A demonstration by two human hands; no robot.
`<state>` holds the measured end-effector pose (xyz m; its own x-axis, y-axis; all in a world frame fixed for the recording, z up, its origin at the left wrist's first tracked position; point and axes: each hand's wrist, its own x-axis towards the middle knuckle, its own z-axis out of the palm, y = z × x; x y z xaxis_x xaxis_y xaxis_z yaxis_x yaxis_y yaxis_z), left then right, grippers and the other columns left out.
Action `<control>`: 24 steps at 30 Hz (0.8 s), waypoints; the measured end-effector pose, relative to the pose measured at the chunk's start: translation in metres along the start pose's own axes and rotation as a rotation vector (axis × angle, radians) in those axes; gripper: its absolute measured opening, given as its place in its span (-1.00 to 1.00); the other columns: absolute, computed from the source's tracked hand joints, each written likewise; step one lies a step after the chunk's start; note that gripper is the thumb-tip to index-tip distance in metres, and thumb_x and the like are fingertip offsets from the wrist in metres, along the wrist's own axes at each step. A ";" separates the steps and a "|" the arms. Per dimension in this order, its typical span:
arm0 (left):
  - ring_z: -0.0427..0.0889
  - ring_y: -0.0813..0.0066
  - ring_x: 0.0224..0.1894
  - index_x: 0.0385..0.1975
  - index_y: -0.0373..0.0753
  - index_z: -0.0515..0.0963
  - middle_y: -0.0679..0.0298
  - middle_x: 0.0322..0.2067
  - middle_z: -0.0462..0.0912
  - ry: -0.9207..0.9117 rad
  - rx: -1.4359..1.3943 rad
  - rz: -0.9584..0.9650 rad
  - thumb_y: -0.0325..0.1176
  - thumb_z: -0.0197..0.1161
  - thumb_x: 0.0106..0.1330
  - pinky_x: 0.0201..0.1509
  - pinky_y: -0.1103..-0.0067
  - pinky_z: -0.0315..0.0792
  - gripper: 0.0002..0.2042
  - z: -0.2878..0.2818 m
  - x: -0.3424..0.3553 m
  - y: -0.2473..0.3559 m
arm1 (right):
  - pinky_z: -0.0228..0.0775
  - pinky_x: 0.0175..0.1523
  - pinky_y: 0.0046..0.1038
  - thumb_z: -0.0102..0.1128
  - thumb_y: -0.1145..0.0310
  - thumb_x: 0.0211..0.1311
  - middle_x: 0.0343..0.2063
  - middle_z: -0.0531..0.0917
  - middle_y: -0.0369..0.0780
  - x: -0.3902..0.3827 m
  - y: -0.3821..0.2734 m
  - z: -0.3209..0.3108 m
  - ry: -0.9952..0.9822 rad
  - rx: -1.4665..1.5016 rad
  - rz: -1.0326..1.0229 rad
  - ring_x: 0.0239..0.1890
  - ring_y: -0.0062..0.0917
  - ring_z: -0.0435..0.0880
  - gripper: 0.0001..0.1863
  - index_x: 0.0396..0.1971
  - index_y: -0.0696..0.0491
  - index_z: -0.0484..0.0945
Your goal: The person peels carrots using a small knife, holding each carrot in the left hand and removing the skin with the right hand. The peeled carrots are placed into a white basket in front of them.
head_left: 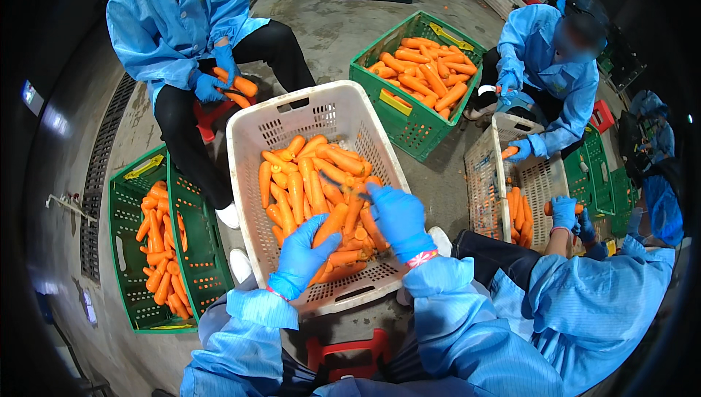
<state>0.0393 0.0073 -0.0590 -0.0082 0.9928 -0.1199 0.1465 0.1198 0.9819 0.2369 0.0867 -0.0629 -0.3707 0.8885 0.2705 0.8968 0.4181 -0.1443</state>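
Note:
A white slatted crate [244,178] stands between my knees, holding many loose carrots [296,192]. Over its near half, my left hand [301,260] is closed around a carrot [333,223], whose far end points up and to the right. My right hand [398,220] is closed just right of that carrot, above the pile. From its fingers a thin, dark, knife-like tool [349,188] sticks out to the left; it is blurred, and its handle is hidden. Both hands wear blue gloves.
Green crates of carrots stand at the left [201,251] and far right [416,123]. A co-worker sits far left holding carrots [237,86]; others work at a second white crate [485,178] on the right. A red stool [350,353] is beneath me.

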 end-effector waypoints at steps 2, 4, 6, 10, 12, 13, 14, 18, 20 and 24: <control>0.57 0.49 -0.11 0.06 -0.37 0.40 0.12 -0.18 0.60 -0.067 -0.282 -0.169 -0.31 0.29 0.18 -0.04 0.60 0.45 -0.53 -0.006 0.000 0.003 | 0.41 -0.42 -0.28 0.13 0.36 0.02 -0.52 0.57 -0.22 0.005 0.007 -0.009 0.049 0.064 0.045 -0.48 -0.31 0.59 -0.66 -0.12 -0.05 0.53; 0.58 0.48 -0.18 0.06 -0.35 0.40 0.14 -0.21 0.60 -0.109 -0.524 -0.296 -0.28 0.21 0.22 -0.12 0.60 0.47 -0.57 -0.008 0.002 0.015 | 0.42 -0.39 -0.27 0.12 0.36 0.03 -0.49 0.58 -0.21 0.008 0.005 -0.018 0.086 0.157 0.072 -0.45 -0.30 0.60 -0.67 -0.12 -0.04 0.53; 0.58 0.45 -0.29 0.05 -0.33 0.41 0.18 -0.24 0.58 -0.113 -0.712 -0.393 -0.21 0.10 0.29 -0.22 0.59 0.50 -0.59 -0.008 0.003 0.032 | 0.43 -0.36 -0.27 0.13 0.36 0.02 -0.46 0.60 -0.22 0.006 -0.002 -0.020 0.107 0.295 0.079 -0.43 -0.28 0.60 -0.65 -0.11 -0.06 0.53; 0.59 0.41 -0.42 0.05 -0.32 0.41 0.17 -0.31 0.57 -0.244 -0.821 -0.561 -0.11 0.05 0.28 -0.34 0.55 0.53 -0.54 -0.018 0.004 0.031 | 0.44 -0.34 -0.29 0.19 0.37 -0.02 -0.45 0.60 -0.23 0.004 -0.014 -0.015 0.097 0.355 -0.061 -0.41 -0.30 0.60 -0.61 -0.09 -0.09 0.53; 0.58 0.41 -0.47 0.05 -0.31 0.41 0.18 -0.33 0.57 -0.231 -0.829 -0.583 -0.09 0.04 0.28 -0.38 0.55 0.53 -0.53 -0.018 0.002 0.033 | 0.47 -0.31 -0.32 0.23 0.42 -0.06 -0.42 0.63 -0.25 0.004 -0.023 -0.020 0.024 0.337 -0.097 -0.40 -0.33 0.61 -0.56 -0.07 -0.11 0.54; 0.58 0.41 -0.46 0.05 -0.31 0.41 0.18 -0.34 0.57 -0.240 -0.823 -0.589 -0.08 0.03 0.28 -0.38 0.55 0.53 -0.53 -0.018 0.002 0.033 | 0.46 -0.31 -0.33 0.23 0.42 -0.07 -0.42 0.62 -0.25 0.003 -0.024 -0.022 0.012 0.342 -0.101 -0.38 -0.33 0.61 -0.56 -0.07 -0.10 0.54; 0.58 0.41 -0.46 0.06 -0.31 0.41 0.18 -0.34 0.57 -0.249 -0.816 -0.594 -0.08 0.03 0.28 -0.38 0.56 0.53 -0.52 -0.018 0.002 0.032 | 0.46 -0.30 -0.34 0.23 0.42 -0.07 -0.42 0.62 -0.25 0.003 -0.026 -0.023 0.001 0.347 -0.106 -0.37 -0.34 0.61 -0.56 -0.07 -0.10 0.54; 0.58 0.42 -0.46 0.07 -0.31 0.40 0.18 -0.35 0.56 -0.268 -0.809 -0.637 -0.06 0.01 0.27 -0.38 0.57 0.52 -0.50 -0.018 0.002 0.031 | 0.46 -0.31 -0.34 0.22 0.43 -0.07 -0.42 0.62 -0.25 0.001 -0.026 -0.017 0.011 0.373 -0.118 -0.37 -0.35 0.61 -0.57 -0.08 -0.09 0.54; 0.58 0.42 -0.46 0.08 -0.32 0.40 0.19 -0.35 0.57 -0.259 -0.768 -0.623 -0.06 0.01 0.27 -0.37 0.57 0.52 -0.50 -0.018 0.003 0.027 | 0.46 -0.31 -0.34 0.22 0.44 -0.07 -0.43 0.62 -0.26 0.002 -0.028 -0.019 -0.018 0.369 -0.119 -0.38 -0.34 0.61 -0.58 -0.09 -0.08 0.54; 0.57 0.42 -0.45 0.07 -0.32 0.40 0.19 -0.35 0.58 -0.290 -0.753 -0.602 -0.06 0.01 0.26 -0.35 0.57 0.52 -0.50 -0.014 0.006 0.025 | 0.40 -0.40 -0.27 0.15 0.35 0.01 -0.52 0.57 -0.22 0.002 -0.021 -0.013 0.053 0.351 -0.166 -0.47 -0.31 0.58 -0.66 -0.12 -0.04 0.53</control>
<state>0.0292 0.0165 -0.0333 0.3809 0.7363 -0.5593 -0.4667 0.6753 0.5712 0.2206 0.0768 -0.0466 -0.4826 0.7963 0.3647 0.6853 0.6026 -0.4089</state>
